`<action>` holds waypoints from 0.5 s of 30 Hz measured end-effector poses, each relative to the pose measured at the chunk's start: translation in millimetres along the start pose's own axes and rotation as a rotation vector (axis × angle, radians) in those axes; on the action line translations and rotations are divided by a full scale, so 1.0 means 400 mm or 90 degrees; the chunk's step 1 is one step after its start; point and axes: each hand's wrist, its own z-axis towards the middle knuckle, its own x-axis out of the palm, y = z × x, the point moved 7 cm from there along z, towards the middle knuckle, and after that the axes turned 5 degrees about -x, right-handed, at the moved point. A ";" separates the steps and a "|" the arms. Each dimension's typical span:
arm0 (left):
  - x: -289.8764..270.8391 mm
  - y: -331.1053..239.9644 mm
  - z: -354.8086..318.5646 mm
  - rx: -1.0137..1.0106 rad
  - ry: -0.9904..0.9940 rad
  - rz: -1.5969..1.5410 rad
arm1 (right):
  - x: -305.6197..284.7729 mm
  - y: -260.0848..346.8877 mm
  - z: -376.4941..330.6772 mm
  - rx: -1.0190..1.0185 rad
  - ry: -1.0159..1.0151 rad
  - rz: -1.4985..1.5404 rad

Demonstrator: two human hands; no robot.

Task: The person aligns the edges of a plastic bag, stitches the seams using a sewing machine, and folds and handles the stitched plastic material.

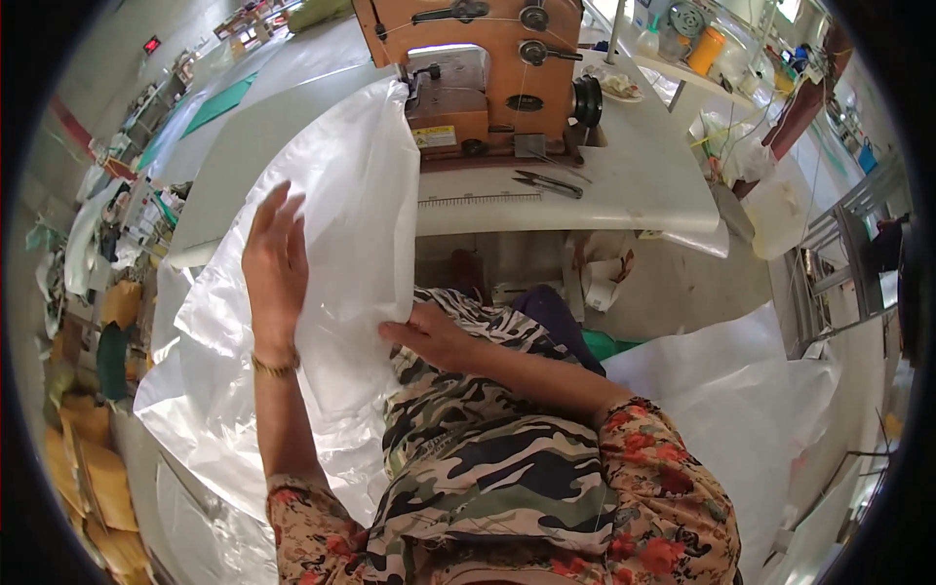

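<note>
From the head view, everything is easiest to place against the brown sewing machine (487,73) standing at the far side of the white table (643,180). A large white plastic sheet (341,224) runs from the machine's needle end back toward the person, its long axis going from the machine down and leftward over the near table edge into the lap, where it spreads wide and crumples.

The left hand (275,263) lies flat on top of the sheet, well short of the machine, fingers spread and straight, pressing rather than gripping; a thin bracelet (275,368) sits at the wrist. The right hand (429,334) is nearer the body still, at the sheet's right-hand edge, fingers curled down onto that edge; whether it pinches the plastic or only rests on it I cannot tell.

So the sheet stretches away from both sets of fingers toward the machine, and the left hand is the closer one to the needle.

Just right of the machine's base lie dark scissors (548,182), apart from the sheet, with a printed ruler strip (478,200) along the table edge
</note>
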 end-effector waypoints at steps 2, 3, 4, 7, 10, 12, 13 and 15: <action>0.062 0.026 0.096 0.017 -0.001 -0.006 | -0.007 0.000 0.017 -0.014 0.008 -0.038; 0.100 0.045 0.143 0.041 0.005 -0.007 | -0.002 -0.021 0.016 0.023 0.025 -0.085; 0.142 0.056 0.190 0.064 0.008 -0.011 | -0.007 -0.035 0.021 0.061 0.041 -0.135; 0.227 0.058 0.298 0.049 0.024 -0.001 | -0.022 0.095 0.023 0.007 0.165 -0.453; 0.335 0.130 0.353 0.053 0.024 0.032 | -0.092 0.234 0.073 -0.021 0.206 -0.559; 0.381 0.156 0.367 -0.025 0.074 -0.002 | -0.170 0.360 0.120 -0.124 0.124 -0.605; 0.396 0.160 0.369 -0.051 0.088 -0.003 | -0.209 0.441 0.149 -0.235 0.055 -0.585; 0.431 0.166 0.370 -0.101 0.120 -0.035 | -0.286 0.568 0.222 -0.404 -0.102 -0.529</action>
